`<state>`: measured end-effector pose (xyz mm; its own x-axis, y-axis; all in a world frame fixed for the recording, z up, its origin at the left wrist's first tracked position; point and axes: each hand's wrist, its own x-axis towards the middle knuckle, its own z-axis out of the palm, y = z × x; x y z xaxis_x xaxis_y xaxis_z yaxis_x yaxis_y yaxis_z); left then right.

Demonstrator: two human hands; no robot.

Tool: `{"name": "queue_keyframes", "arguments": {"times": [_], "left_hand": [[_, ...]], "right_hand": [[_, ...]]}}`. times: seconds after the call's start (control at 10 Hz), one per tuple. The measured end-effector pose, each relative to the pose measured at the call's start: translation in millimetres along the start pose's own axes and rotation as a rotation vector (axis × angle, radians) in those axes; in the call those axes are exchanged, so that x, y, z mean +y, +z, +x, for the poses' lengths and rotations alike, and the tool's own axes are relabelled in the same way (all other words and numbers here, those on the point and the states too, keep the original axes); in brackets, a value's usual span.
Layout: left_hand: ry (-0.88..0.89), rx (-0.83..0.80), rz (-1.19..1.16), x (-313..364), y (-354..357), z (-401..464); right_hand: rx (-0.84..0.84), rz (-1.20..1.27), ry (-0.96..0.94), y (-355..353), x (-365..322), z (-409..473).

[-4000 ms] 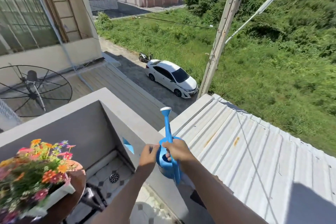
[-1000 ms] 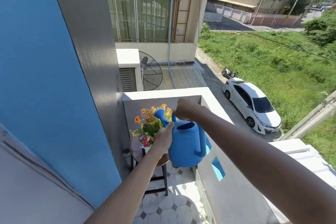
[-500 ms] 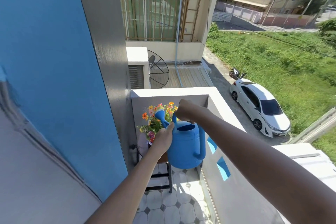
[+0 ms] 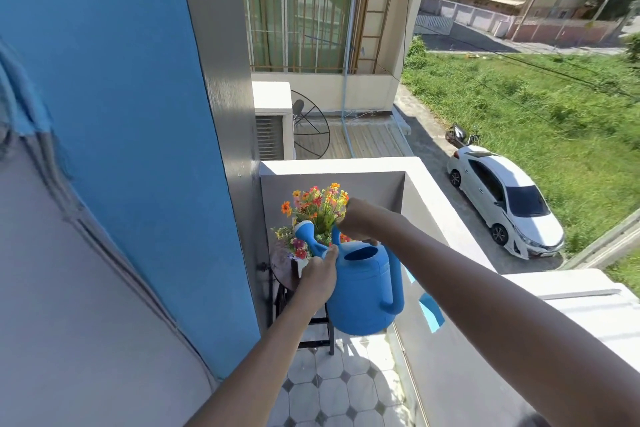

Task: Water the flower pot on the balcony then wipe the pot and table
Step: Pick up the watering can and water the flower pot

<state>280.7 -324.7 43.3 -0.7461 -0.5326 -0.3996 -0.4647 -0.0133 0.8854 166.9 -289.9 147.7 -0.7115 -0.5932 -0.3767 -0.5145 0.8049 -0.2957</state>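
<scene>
- no readable text anywhere tbh, checked the whole shot
- blue watering can [image 4: 362, 291]: plain plastic, no brand or label showing
- white car [image 4: 505, 201] down on the street: front plate too small and blurry to read, no badge legible
- motorbike [image 4: 460, 135] behind it: too far off, nothing legible
- AC unit [image 4: 273, 121] on the next bldg: no logo or sticker I can make out

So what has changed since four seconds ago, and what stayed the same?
The watering can was carried from the ledge to the flowers; its spout now points at them. Both hands stay on it: left hand at the spout base, right hand on the handle.
</scene>
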Motion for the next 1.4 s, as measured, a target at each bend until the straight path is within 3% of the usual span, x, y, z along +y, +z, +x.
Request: {"name": "queue_keyframes", "arguments": {"times": [0.1,0.6,0.9,1.4], "left_hand": [[-0.021,-0.020,-0.003,-4.8,4.9,-6.2],[0.080,-0.170,0.125,10.6,52.9,-18.8],[0.046,-0.181,0.134,27.4,69.4,-18.4],[0.095,-0.180,0.079,53.9,53.7,-2.1]], "right_hand": [[-0.080,0.049,-0.038,1.4,1.2,-6.7],[-0.104,-0.032,0.138,-16.6,52.5,-39.2],[0.040,-0.021,0.221,-25.7,75.8,-51.5],[0.081,-0.042,0.184,-52.0,59.6,-34.1]]}}
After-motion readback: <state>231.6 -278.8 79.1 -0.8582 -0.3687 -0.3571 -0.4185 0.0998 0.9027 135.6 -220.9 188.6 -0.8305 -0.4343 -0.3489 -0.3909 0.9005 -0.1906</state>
